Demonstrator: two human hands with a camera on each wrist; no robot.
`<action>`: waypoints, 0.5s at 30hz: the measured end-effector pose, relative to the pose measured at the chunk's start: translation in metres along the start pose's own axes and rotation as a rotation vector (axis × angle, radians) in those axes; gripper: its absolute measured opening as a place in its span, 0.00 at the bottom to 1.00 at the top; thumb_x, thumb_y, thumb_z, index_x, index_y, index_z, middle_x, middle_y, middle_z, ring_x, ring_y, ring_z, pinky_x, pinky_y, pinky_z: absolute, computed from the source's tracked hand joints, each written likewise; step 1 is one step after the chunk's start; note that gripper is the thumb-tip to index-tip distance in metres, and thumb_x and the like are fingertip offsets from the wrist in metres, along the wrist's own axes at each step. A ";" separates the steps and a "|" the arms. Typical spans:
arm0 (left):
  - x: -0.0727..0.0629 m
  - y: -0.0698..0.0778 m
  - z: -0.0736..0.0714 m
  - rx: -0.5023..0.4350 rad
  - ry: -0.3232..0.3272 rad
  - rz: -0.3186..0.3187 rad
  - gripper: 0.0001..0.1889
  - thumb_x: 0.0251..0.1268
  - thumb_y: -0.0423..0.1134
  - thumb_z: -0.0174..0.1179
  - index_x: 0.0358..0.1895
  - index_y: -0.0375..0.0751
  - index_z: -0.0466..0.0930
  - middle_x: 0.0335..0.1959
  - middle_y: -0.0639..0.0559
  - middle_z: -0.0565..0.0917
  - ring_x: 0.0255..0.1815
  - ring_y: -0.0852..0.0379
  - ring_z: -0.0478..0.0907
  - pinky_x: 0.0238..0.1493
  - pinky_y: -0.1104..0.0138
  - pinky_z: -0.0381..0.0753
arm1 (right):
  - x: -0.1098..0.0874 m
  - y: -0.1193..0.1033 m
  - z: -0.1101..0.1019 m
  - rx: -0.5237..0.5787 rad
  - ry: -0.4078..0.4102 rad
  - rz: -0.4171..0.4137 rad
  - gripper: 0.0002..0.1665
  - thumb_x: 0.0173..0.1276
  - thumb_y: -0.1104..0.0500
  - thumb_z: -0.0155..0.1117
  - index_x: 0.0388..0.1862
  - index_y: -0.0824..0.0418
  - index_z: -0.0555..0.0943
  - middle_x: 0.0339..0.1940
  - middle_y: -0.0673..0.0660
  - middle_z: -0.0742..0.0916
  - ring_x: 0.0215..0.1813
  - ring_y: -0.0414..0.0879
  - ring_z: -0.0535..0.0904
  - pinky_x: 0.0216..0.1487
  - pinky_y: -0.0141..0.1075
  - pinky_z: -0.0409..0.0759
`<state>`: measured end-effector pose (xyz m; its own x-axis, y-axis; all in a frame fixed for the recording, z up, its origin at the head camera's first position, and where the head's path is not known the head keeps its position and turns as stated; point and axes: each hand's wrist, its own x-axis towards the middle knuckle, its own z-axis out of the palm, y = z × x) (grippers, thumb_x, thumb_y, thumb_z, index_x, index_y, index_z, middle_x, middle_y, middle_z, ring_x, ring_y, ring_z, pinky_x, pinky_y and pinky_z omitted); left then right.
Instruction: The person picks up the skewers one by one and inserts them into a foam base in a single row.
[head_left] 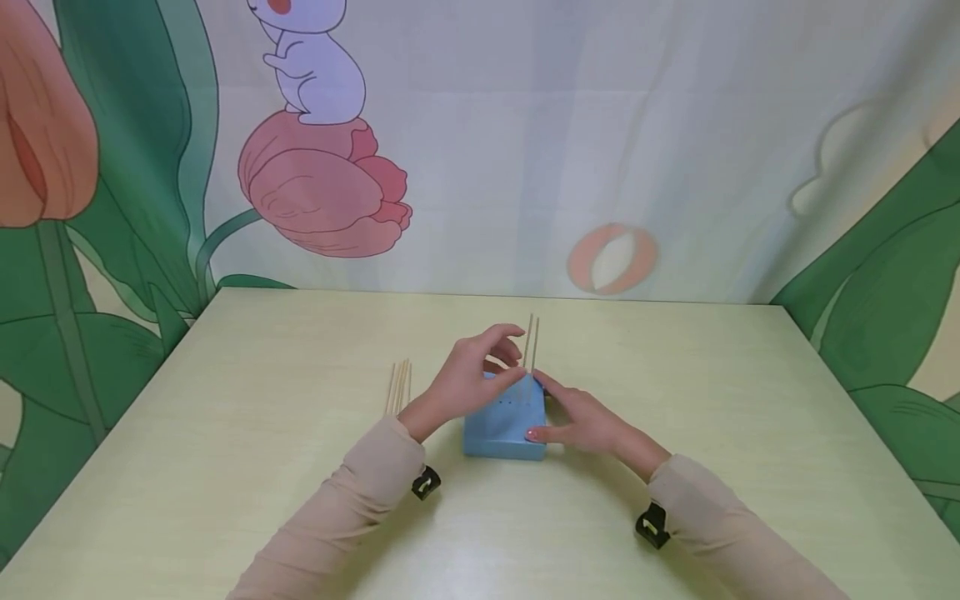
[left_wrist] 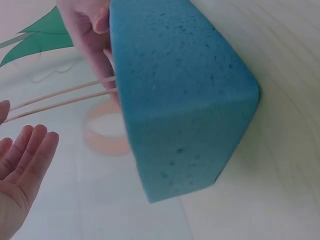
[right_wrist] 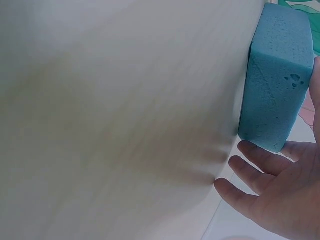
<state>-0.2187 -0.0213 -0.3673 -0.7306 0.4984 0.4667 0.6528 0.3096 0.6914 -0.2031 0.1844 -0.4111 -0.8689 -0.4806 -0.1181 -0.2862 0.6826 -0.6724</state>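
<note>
A light-blue foam block (head_left: 510, 421) with small holes in its top sits on the table. Two thin wooden sticks (head_left: 530, 346) stand up from its far part, side by side. My left hand (head_left: 480, 371) hovers over the block's far left corner, fingers loosely bent and spread, thumb and forefinger close to the sticks; no stick shows between them. In the left wrist view, its fingers (left_wrist: 37, 145) are apart from the block. My right hand (head_left: 581, 421) grips the block's right side, thumb at the near edge and forefinger at the far corner; its other fingers (right_wrist: 252, 175) are spread.
Several more thin sticks (head_left: 399, 387) stand up left of the block, their lower ends hidden behind the left forearm. The pale wooden table (head_left: 300, 350) ends at a printed curtain (head_left: 480, 167) at the back. Black straps (head_left: 426, 483) hang at both sleeves.
</note>
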 end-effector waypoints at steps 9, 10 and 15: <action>-0.018 -0.002 -0.032 0.014 -0.056 -0.025 0.25 0.57 0.33 0.62 0.58 0.35 0.67 0.40 0.46 0.78 0.41 0.50 0.77 0.38 0.67 0.80 | 0.002 0.001 0.002 -0.022 0.016 0.009 0.54 0.56 0.41 0.65 0.72 0.59 0.48 0.68 0.63 0.64 0.68 0.60 0.55 0.65 0.56 0.53; -0.021 -0.004 -0.036 0.024 -0.064 -0.035 0.25 0.57 0.34 0.62 0.59 0.35 0.67 0.40 0.46 0.78 0.41 0.51 0.77 0.38 0.67 0.80 | 0.002 0.001 0.002 -0.023 0.015 0.011 0.54 0.56 0.41 0.65 0.73 0.59 0.48 0.68 0.63 0.64 0.69 0.60 0.55 0.65 0.57 0.53; -0.034 -0.013 -0.055 0.030 -0.107 -0.067 0.28 0.57 0.35 0.62 0.62 0.36 0.64 0.42 0.47 0.77 0.42 0.48 0.76 0.39 0.66 0.79 | 0.002 0.002 0.003 -0.035 0.011 0.012 0.55 0.55 0.40 0.65 0.73 0.58 0.48 0.69 0.63 0.63 0.69 0.60 0.54 0.64 0.56 0.54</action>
<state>-0.2134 -0.0865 -0.3616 -0.7485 0.5588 0.3572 0.6100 0.3688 0.7013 -0.2044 0.1836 -0.4152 -0.8765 -0.4667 -0.1177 -0.2900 0.7073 -0.6447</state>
